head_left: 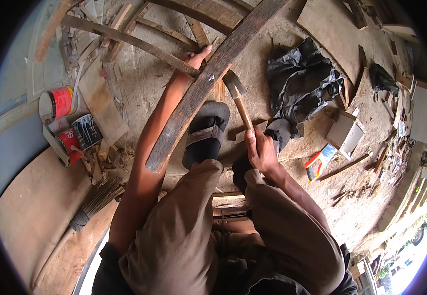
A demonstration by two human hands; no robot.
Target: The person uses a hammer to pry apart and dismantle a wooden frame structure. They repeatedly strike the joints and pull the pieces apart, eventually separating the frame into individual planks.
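A frame of rough wooden pieces reaches across the upper middle, with a thick, dark, weathered beam [193,105] slanting down toward my left forearm. My left hand [196,59] comes from beneath a thin wooden slat [129,42] and grips the frame by the joint. Its thumb shows; most of its fingers are hidden. In my right hand [263,153] is a hammer, held closed around the wooden handle [243,110]. The hammer's dark metal head [234,83] is close beside the beam's right edge, above my sandalled feet.
Crumpled black plastic [302,78] lies right of the hammer. Farther right are a handsaw [316,162] with an orange-and-grey handle and a pale box [345,132]. At left stand paint cans [58,102] and a stick broom [95,201]. Wood scraps litter the floor.
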